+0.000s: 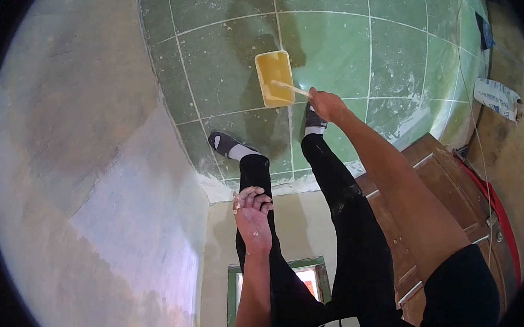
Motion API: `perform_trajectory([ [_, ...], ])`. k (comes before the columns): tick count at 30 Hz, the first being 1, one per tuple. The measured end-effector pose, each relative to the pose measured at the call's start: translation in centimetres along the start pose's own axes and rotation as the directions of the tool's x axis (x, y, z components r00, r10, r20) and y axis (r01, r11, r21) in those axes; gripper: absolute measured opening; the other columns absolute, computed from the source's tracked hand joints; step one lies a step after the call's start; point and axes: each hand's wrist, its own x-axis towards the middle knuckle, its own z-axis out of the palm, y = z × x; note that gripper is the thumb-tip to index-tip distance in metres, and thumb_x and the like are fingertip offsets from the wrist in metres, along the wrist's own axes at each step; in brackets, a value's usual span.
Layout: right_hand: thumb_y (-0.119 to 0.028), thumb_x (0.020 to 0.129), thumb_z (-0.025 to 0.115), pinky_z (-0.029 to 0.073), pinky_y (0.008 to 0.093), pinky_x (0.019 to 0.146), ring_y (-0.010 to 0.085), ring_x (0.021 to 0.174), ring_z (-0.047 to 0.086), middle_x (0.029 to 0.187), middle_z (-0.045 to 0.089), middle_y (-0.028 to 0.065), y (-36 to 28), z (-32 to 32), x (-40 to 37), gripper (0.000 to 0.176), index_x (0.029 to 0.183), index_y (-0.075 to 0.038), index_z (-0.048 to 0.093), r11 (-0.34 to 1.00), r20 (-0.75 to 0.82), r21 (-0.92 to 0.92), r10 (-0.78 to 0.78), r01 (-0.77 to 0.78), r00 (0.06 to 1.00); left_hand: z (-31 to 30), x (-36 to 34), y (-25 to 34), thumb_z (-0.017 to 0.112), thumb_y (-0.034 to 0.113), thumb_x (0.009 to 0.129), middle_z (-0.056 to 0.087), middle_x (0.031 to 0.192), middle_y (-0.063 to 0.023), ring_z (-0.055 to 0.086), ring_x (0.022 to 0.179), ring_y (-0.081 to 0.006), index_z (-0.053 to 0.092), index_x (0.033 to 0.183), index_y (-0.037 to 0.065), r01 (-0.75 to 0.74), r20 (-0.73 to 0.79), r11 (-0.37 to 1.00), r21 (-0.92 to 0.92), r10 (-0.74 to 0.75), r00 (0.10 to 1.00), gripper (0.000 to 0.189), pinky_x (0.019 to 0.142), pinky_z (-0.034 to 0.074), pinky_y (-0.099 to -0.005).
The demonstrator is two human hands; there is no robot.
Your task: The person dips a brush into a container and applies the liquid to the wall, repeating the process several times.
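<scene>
My right hand point(328, 105) is closed around one end of a pale, slim stick-like tool point(293, 88). The tool's far end reaches over the inside of a yellow rectangular tub point(289, 72), and its exact kind does not show. The tub rests on the green tiled floor, in front of my feet, with yellowish material inside. Lower down, my left hand point(253, 219) hangs palm up in front of my leg, fingers loosely bent and apart, holding nothing. Whitish smears cover its palm and fingers.
Green floor tiles point(333, 45) carry white splashes and dust. A patchy plastered wall point(94, 162) rises on the left. At the right are a brown panelled door point(456, 193), a red strip point(502, 221), a white printed bag point(497, 98) and a thin hanging cable point(460, 49).
</scene>
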Motion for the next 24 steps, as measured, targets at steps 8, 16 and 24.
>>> perform_trajectory([
  [8,-0.028,0.102,0.043,0.049,0.0554,0.079,0.0451,0.091,0.063,0.095,0.066,0.0243,0.5,0.6,-0.2,0.025,0.109,-0.004,0.044,1.0,-0.051,0.02,-0.02,0.021,0.998,-0.6,-0.1,-0.3,0.038,0.045,0.105,0.061,0.107,-0.0094,0.06,0.09,-0.0188,0.056,0.114,0.004,0.017,0.012,0.998,-0.059,-0.016,1.0,0.046,0.077,0.05,-0.0322],
  [16,-0.028,0.101,0.044,0.049,0.056,0.079,0.0457,0.09,0.063,0.094,0.066,0.024,0.2,0.2,-0.6,0.026,0.109,-0.003,0.044,0.999,-0.026,0.032,0.003,-0.002,1.0,-0.4,-0.2,-0.7,0.039,0.044,0.105,0.06,0.106,-0.0094,0.06,0.089,-0.0185,0.056,0.113,0.004,0.011,0.019,0.999,-0.04,-0.01,1.0,0.045,0.077,0.05,-0.0319],
  [24,-0.029,0.101,0.044,0.049,0.0566,0.078,0.0457,0.089,0.063,0.092,0.067,0.0242,0.1,-0.1,-0.8,0.027,0.11,-0.004,0.045,0.999,0.001,0.038,0.037,-0.037,0.999,0.3,-0.1,-0.2,0.039,0.044,0.105,0.061,0.106,-0.0092,0.059,0.089,-0.0186,0.056,0.113,0.004,0.008,0.031,0.999,-0.046,-0.006,0.999,0.045,0.076,0.049,-0.0321],
])
